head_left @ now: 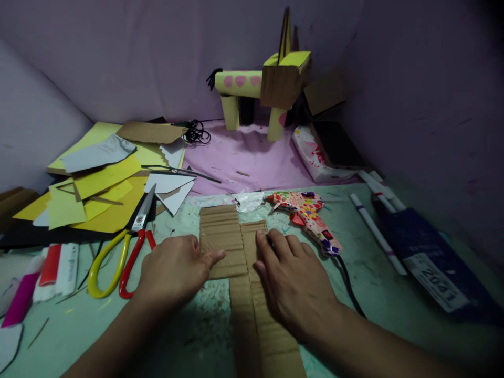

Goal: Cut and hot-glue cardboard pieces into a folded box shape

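Observation:
My left hand [175,269] is closed at the left edge of a ridged cardboard piece [221,228], its thumb lying on top and its other fingers curled. Beside that piece, a longer cardboard strip [275,336] runs toward me, and my right hand [299,281] rests on it with fingers stretched forward. A second narrow strip [241,304] lies below the ridged piece; whether the parts are joined cannot be told. To the right of my fingers lies a floral-patterned hot glue gun [309,210]. Scissors [138,223] with yellow and red handles lie left of my left hand.
Paper and card scraps [106,184] pile up at the left, near glue tubes [66,268]. A giraffe-like cardboard animal [240,84] stands at the back. A phone [338,144] lies on a white packet [309,152]. White sticks [378,233] and a blue packet [429,262] are at the right.

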`<move>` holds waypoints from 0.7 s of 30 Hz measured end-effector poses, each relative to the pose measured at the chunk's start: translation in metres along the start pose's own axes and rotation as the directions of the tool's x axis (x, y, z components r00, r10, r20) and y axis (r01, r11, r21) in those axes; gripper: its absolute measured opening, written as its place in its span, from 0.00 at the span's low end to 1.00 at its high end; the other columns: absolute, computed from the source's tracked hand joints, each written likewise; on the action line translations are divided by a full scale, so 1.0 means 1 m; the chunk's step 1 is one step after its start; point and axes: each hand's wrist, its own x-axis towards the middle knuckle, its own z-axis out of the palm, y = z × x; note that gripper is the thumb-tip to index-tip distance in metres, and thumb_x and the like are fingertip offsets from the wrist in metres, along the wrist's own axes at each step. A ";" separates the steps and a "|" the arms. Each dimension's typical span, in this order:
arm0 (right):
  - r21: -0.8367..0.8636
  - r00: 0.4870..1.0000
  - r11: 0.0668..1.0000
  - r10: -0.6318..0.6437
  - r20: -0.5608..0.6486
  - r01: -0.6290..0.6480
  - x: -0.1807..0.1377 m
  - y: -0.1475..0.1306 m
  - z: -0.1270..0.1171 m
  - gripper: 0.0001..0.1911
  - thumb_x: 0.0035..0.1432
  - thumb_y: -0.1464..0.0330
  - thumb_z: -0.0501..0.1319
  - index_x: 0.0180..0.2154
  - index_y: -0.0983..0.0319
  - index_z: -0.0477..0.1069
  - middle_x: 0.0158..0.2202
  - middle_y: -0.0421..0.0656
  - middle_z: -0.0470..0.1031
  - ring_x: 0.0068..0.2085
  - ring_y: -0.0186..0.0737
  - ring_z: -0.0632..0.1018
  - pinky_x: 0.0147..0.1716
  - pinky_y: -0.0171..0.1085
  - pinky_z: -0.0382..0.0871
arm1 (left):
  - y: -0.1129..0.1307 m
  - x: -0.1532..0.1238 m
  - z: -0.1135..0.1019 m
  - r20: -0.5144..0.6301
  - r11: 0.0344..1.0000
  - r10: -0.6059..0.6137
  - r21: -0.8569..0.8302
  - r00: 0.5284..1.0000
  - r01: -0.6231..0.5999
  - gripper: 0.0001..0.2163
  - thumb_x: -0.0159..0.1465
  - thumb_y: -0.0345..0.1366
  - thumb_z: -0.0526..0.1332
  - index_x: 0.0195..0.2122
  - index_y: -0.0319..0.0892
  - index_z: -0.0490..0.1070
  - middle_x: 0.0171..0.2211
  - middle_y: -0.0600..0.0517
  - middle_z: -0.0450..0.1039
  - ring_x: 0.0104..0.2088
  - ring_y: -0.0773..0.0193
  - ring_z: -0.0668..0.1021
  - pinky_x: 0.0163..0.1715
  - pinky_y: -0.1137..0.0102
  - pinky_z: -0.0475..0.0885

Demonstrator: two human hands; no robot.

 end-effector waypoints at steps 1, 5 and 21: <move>-0.006 1.000 1.000 -0.006 -0.003 0.005 0.000 0.000 0.000 0.22 0.64 0.68 0.48 0.55 0.71 0.64 0.47 0.53 0.72 0.39 0.50 0.69 0.33 0.45 0.64 | 0.000 0.000 0.000 -0.002 1.000 0.006 0.010 1.000 -0.006 0.21 0.56 0.58 0.53 0.18 0.47 0.61 0.21 0.49 0.72 0.24 0.53 0.74 0.21 0.66 0.60; -0.022 1.000 0.999 -0.026 -0.017 0.025 0.001 0.001 0.000 0.22 0.63 0.69 0.48 0.55 0.72 0.64 0.47 0.54 0.72 0.38 0.49 0.69 0.32 0.45 0.63 | 0.000 0.001 0.002 -0.017 0.999 0.026 0.041 1.000 -0.025 0.21 0.57 0.57 0.52 0.18 0.47 0.60 0.20 0.49 0.72 0.24 0.52 0.74 0.20 0.66 0.60; -0.040 0.998 0.998 -0.042 -0.053 0.040 0.001 0.000 0.003 0.22 0.62 0.68 0.50 0.54 0.73 0.65 0.46 0.56 0.73 0.37 0.49 0.68 0.32 0.44 0.62 | 0.007 -0.002 -0.001 0.069 0.991 -0.035 0.133 0.997 0.025 0.21 0.59 0.55 0.47 0.27 0.44 0.69 0.27 0.44 0.75 0.33 0.44 0.77 0.26 0.62 0.64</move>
